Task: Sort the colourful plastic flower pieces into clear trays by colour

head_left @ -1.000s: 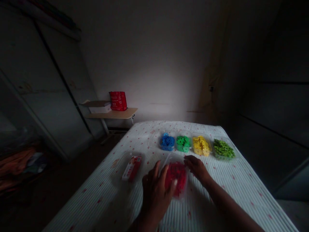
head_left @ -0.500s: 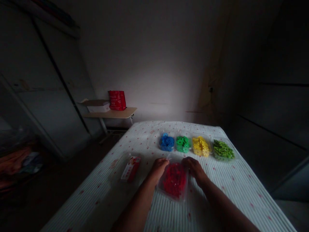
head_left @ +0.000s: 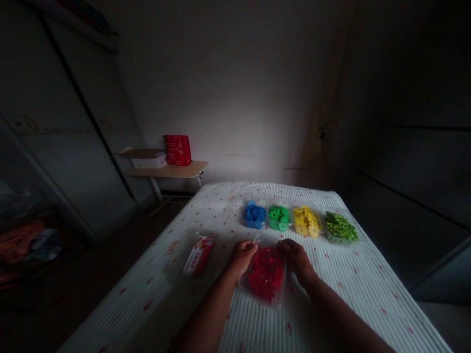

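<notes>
A clear plastic tray of red toy pieces (head_left: 265,277) lies on the white spotted table cover (head_left: 360,289) in front of me. My left hand (head_left: 241,257) grips its far left corner with curled fingers. At its far right corner, my right hand (head_left: 296,260) holds on, fingers also curled. Beyond it stands a row of clear trays: blue pieces (head_left: 253,215), dark green pieces (head_left: 278,218), yellow pieces (head_left: 306,221) and light green pieces (head_left: 340,227).
A clear tray with a red and white packet (head_left: 198,255) lies to the left of my hands. Past the table's far left corner, a small side table (head_left: 167,171) carries a red bag (head_left: 177,149) and a white box (head_left: 145,159). The room is dark.
My left hand moved from lying flat over the red tray to gripping its far left corner. The right hand stayed at the far right corner. The view shifted slightly.
</notes>
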`<state>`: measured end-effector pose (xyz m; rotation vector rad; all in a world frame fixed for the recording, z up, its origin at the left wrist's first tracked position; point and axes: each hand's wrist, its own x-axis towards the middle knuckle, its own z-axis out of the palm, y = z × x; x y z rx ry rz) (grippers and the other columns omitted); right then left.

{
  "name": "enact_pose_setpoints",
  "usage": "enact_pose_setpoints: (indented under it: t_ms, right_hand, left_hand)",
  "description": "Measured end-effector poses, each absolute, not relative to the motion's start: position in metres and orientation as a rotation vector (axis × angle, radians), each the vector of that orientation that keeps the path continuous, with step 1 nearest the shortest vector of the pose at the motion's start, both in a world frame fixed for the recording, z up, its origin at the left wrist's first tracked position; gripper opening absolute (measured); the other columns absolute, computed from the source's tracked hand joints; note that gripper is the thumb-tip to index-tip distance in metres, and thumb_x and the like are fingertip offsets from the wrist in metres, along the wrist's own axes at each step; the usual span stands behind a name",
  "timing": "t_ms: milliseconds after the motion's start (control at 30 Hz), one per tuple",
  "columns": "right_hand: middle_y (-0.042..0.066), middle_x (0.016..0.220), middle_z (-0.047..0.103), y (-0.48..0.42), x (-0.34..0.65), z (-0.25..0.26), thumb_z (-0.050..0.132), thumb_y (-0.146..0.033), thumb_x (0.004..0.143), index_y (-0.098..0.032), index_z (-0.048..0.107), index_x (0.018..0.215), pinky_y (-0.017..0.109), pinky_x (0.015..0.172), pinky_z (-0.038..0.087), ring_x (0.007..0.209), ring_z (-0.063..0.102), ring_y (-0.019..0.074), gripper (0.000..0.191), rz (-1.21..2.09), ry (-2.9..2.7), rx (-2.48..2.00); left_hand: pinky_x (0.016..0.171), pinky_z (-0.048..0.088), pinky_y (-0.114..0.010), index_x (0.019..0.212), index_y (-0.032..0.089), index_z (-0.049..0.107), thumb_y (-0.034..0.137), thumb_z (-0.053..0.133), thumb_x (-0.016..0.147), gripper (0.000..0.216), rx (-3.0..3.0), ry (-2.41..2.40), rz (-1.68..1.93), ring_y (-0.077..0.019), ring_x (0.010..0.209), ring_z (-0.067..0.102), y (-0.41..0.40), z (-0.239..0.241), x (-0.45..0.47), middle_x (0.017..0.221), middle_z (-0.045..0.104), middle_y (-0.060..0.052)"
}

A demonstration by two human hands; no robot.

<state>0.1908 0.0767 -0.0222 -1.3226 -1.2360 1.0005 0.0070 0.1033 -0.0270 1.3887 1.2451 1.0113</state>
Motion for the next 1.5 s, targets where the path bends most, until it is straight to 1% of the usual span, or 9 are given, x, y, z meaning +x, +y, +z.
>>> enact_pose_setpoints:
  t_ms: [200, 500, 600, 700, 833, 967, 1133, 1300, 1500]
  right_hand:
    - [0.001, 0.067, 0.055, 0.080, 0.188, -0.023, 0.062, -0.059, 0.063, -0.016, 0.059, 0.073, 0.027, 0.062, 0.039, 0.065, 0.047, 0.0149, 0.044, 0.991, -1.159, -1.245]
    - [0.002, 0.070, 0.056, 0.070, 0.189, -0.006, 0.050, -0.061, 0.073, -0.016, 0.058, 0.078, 0.025, 0.057, 0.038, 0.067, 0.050, 0.0147, 0.046, 0.984, -1.139, -1.419]
    - [0.000, 0.071, 0.057, 0.063, 0.191, -0.008, 0.061, -0.052, 0.067, -0.016, 0.056, 0.081, 0.024, 0.054, 0.038, 0.063, 0.050, 0.0124, 0.039, 1.063, -1.105, -1.457]
    - [-0.003, 0.062, 0.055, 0.052, 0.196, -0.014, 0.068, -0.041, 0.061, -0.017, 0.054, 0.078, 0.022, 0.047, 0.036, 0.051, 0.047, 0.0088, 0.033, 1.175, -1.113, -1.454]
    - [-0.005, 0.056, 0.054, 0.036, 0.212, -0.011, 0.065, -0.035, 0.063, -0.018, 0.054, 0.081, 0.021, 0.043, 0.035, 0.044, 0.046, 0.0078, 0.027, 1.234, -1.096, -1.432]
    - [-0.003, 0.061, 0.056, 0.017, 0.245, 0.001, 0.064, -0.033, 0.062, -0.016, 0.058, 0.080, 0.021, 0.044, 0.035, 0.047, 0.046, 0.0079, 0.026, 1.127, -1.118, -1.474]
    - [-0.002, 0.059, 0.055, -0.013, 0.304, 0.012, 0.064, -0.038, 0.062, -0.013, 0.061, 0.083, 0.023, 0.046, 0.034, 0.049, 0.045, 0.0095, 0.033, 0.992, -1.070, -1.569]
    - [0.002, 0.064, 0.061, -0.048, 0.360, 0.015, 0.065, -0.043, 0.060, -0.012, 0.065, 0.079, 0.025, 0.051, 0.037, 0.056, 0.051, 0.0128, 0.036, 0.875, -1.045, -1.715]
    - [0.008, 0.074, 0.068, -0.069, 0.397, 0.006, 0.066, -0.046, 0.058, -0.012, 0.068, 0.084, 0.029, 0.056, 0.043, 0.066, 0.060, 0.0205, 0.043, 0.934, -0.928, -1.712]
  left_hand:
    - [0.079, 0.045, -0.029, 0.083, 0.013, 0.069, 0.032, 0.055, 0.065, 0.030, 1.345, 1.200, 1.053, -0.0206, 0.084, 0.062, 0.102, -0.022, 0.008, 0.079, 0.071, -0.004]
    - [0.076, 0.047, -0.032, 0.070, 0.016, 0.067, 0.040, 0.055, 0.060, 0.028, 1.344, 1.238, 1.132, -0.0232, 0.076, 0.063, 0.097, -0.017, 0.009, 0.070, 0.069, -0.004]
    - [0.073, 0.047, -0.033, 0.069, 0.015, 0.066, 0.040, 0.057, 0.058, 0.028, 1.328, 1.261, 1.120, -0.0234, 0.073, 0.063, 0.090, -0.015, 0.007, 0.067, 0.068, -0.004]
    - [0.071, 0.049, -0.034, 0.077, 0.015, 0.067, 0.035, 0.058, 0.053, 0.032, 1.171, 1.187, 1.093, -0.0241, 0.074, 0.064, 0.077, -0.014, 0.009, 0.069, 0.069, -0.003]
    - [0.069, 0.050, -0.033, 0.088, 0.014, 0.065, 0.029, 0.059, 0.052, 0.039, 1.004, 1.064, 1.031, -0.0229, 0.074, 0.066, 0.049, -0.011, 0.023, 0.074, 0.071, -0.003]
    - [0.073, 0.050, -0.032, 0.095, 0.014, 0.063, 0.023, 0.058, 0.053, 0.042, 0.935, 0.903, 0.993, -0.0216, 0.079, 0.066, 0.027, -0.006, 0.058, 0.084, 0.072, -0.005]
    - [0.080, 0.048, -0.032, 0.101, 0.013, 0.062, 0.018, 0.055, 0.055, 0.046, 0.991, 0.749, 0.962, -0.0213, 0.087, 0.064, 0.010, -0.005, 0.123, 0.095, 0.071, -0.007]
    - [0.083, 0.048, -0.031, 0.107, 0.013, 0.059, 0.020, 0.056, 0.058, 0.050, 0.998, 0.714, 0.888, -0.0227, 0.094, 0.063, -0.010, -0.015, 0.183, 0.102, 0.068, -0.010]
    - [0.089, 0.045, -0.031, 0.112, 0.014, 0.058, 0.024, 0.061, 0.061, 0.052, 1.045, 0.723, 0.828, -0.0255, 0.104, 0.059, -0.022, -0.019, 0.214, 0.111, 0.065, -0.011]
